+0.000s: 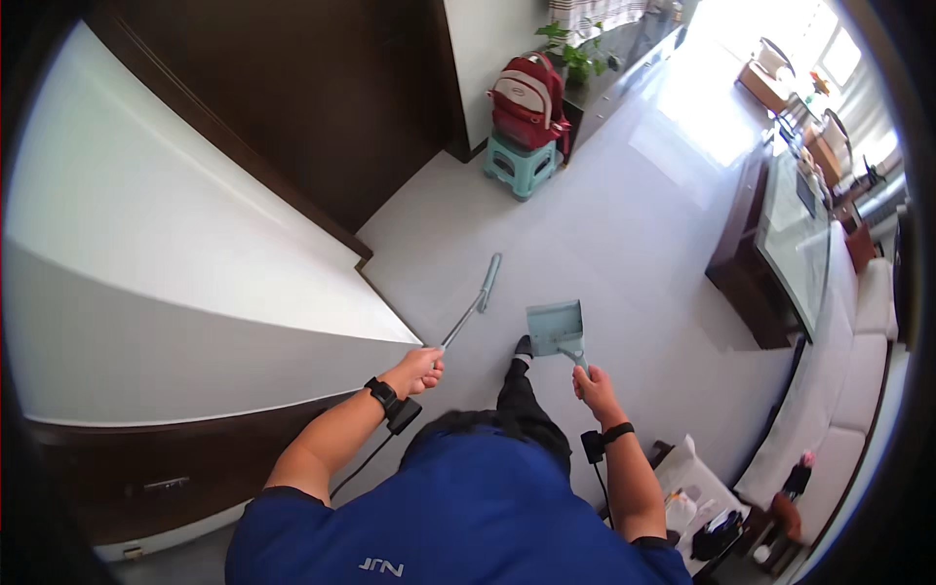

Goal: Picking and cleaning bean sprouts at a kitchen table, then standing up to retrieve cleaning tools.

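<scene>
My left hand (420, 370) is closed around the handle of a broom (490, 280), whose thin metal stick runs forward to a narrow grey-green head low over the floor. Whether the head touches the floor I cannot tell. In my right hand (597, 390) is the handle of a grey-green dustpan (556, 327), its wide mouth facing forward, to the right of the broom. The pan's tray shows hardly any contents that I can make out. One dark shoe (524, 346) stands just left of the dustpan.
Close on my left rises a white partition (224, 302) above a dark wooden base. Ahead, a red backpack (527, 102) sits on a light blue stool (522, 168) beside a potted plant (580, 58). To the right stand a glass-topped table (795, 234) and a pale sofa (829, 429).
</scene>
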A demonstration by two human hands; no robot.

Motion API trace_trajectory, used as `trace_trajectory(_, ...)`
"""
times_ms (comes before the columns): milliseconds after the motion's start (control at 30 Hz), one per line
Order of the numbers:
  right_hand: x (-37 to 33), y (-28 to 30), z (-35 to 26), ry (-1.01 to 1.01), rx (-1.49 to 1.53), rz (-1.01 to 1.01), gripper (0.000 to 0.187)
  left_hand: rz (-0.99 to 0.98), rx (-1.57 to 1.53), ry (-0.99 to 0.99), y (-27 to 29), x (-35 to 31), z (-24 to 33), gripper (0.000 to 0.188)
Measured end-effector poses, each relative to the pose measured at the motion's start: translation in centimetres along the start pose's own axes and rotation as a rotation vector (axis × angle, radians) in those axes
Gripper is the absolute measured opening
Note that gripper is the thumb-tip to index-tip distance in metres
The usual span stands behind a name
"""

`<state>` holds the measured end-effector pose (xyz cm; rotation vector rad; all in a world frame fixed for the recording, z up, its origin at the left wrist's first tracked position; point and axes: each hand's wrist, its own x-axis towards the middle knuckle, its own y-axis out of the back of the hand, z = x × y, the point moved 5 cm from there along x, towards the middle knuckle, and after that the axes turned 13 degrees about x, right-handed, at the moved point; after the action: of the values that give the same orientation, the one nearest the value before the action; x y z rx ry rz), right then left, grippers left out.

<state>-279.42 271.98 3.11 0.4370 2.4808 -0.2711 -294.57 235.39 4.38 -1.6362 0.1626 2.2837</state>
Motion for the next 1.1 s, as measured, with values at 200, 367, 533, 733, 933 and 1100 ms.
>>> trace_trajectory(200, 11.9, -0.1, -5.4, -0.060, -0.282, 0.025, 0.039, 0.139, -0.149, 0.038, 3.2, 4.6, 3.6, 0.019)
trace_trajectory(367, 20.6, -0.8, -8.6, -0.114, -0.451, 0.020, 0.039, 0.211, -0.300, 0.101, 6.9, 7.3, 6.9, 0.020)
trace_trajectory(533, 29.2, -0.8, -8.5, -0.105, -0.664, 0.053, 0.040, 0.244, -0.418, 0.027, 12.3, 13.3, 13.2, 0.021)
trace_trajectory(733, 33.0, -4.8, -12.4, 0.306, -0.824, 0.225, 0.051, 0.303, -0.382, 0.031, 20.1, 20.1, 21.5, 0.020)
trace_trajectory(933, 37.2, -8.3, -14.9, -0.002, -0.788, 0.243, 0.037, 0.315, -0.261, 0.031, 25.1, 25.5, 30.5, 0.019)
trace_trajectory(1100, 39.4, -9.0, -15.6, -0.078, -0.794, 0.290, 0.038, 0.287, -0.178, 0.046, 26.0, 29.2, 35.2, 0.015)
